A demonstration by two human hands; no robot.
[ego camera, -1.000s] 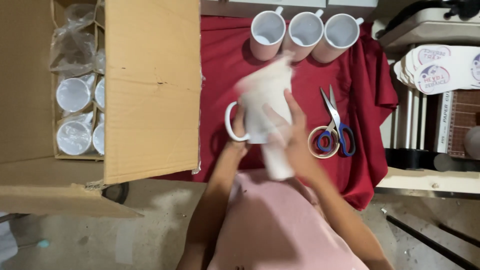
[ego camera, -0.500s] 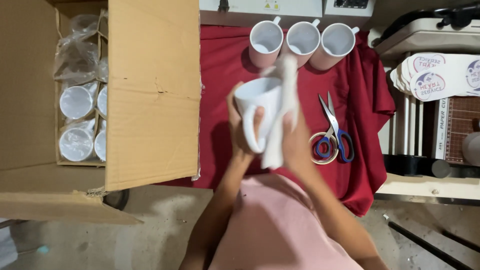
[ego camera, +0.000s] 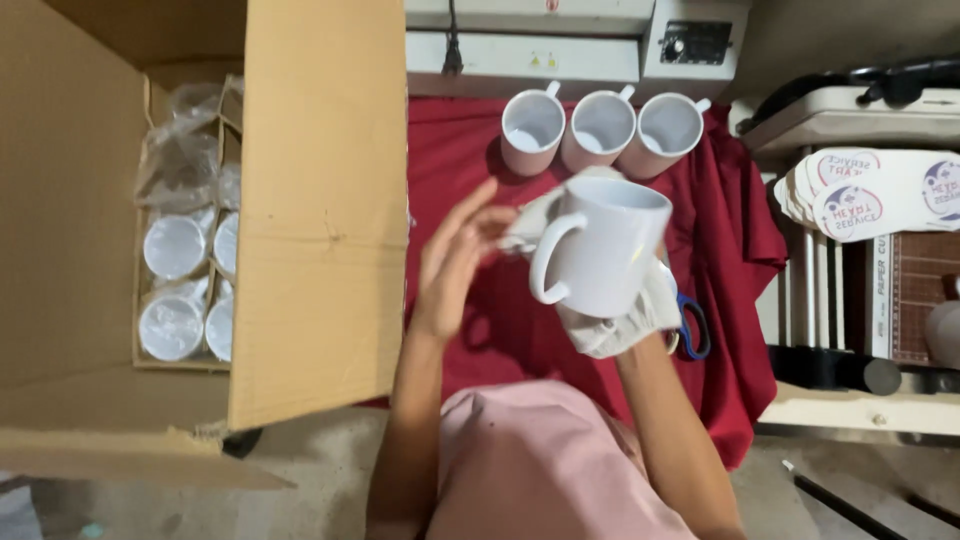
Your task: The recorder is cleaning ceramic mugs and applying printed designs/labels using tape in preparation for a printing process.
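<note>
A white mug [ego camera: 600, 255] is held up over the red tablecloth [ego camera: 470, 150], handle pointing left. My right hand [ego camera: 642, 352] grips it through a white cloth [ego camera: 625, 322] that wraps the mug's underside and hides most of the hand. Just left of the handle is my left hand [ego camera: 452, 262], fingers spread, holding nothing, its fingertips at the cloth's loose end [ego camera: 525, 222]. Three more white mugs [ego camera: 600, 125] stand in a row behind, mouths up.
A big open cardboard box [ego camera: 320, 220] at the left holds several plastic-wrapped mugs [ego camera: 175, 325]. Blue-handled scissors [ego camera: 692, 328] lie partly under the cloth. A grey machine [ego camera: 600, 40] stands at the back. Printed round sheets [ego camera: 860, 195] and a paper cutter [ego camera: 900, 290] lie at right.
The mug has turned so its handle faces left and now sits lower right. My left hand has come off the mug and opened; the cloth now bunches beneath the mug.
</note>
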